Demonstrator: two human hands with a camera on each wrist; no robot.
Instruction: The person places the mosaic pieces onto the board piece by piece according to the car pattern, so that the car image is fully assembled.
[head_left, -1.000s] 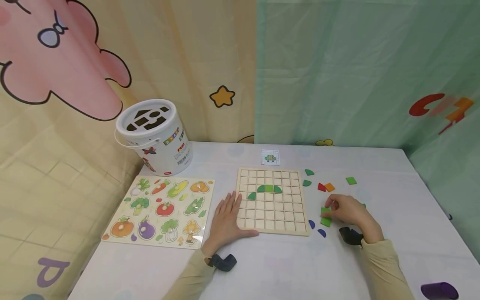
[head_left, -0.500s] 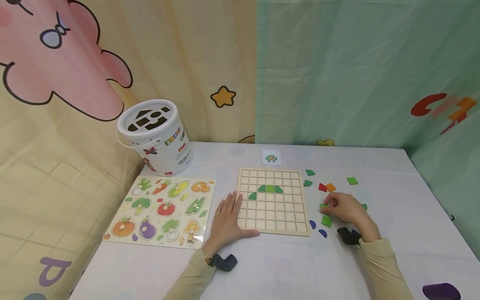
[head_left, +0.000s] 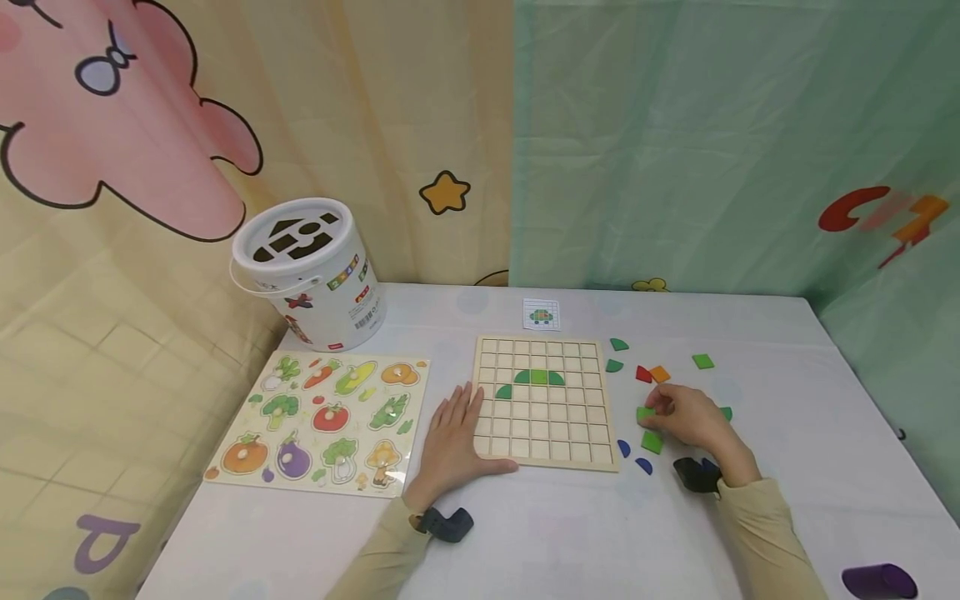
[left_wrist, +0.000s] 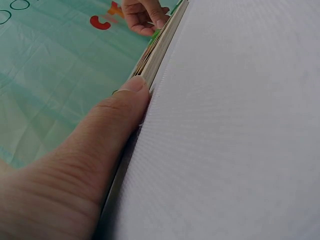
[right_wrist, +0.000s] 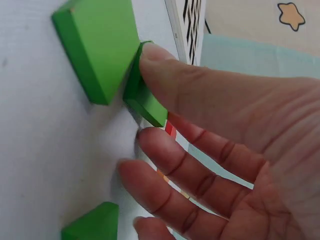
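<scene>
Right hand (head_left: 693, 419) pinches 1 green square (head_left: 645, 415); grid board (head_left: 555, 433) lies to its left, touched by spread left hand (head_left: 450, 433). Pick-up step, seemingly; next move probably calls for a level lift leftward.

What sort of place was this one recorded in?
Probably a children's play corner, or a set dressed like one: cartoon-printed curtains hang behind the table, which bears a vegetable puzzle, a bucket with a shape-cut lid and a wooden grid board.
</scene>
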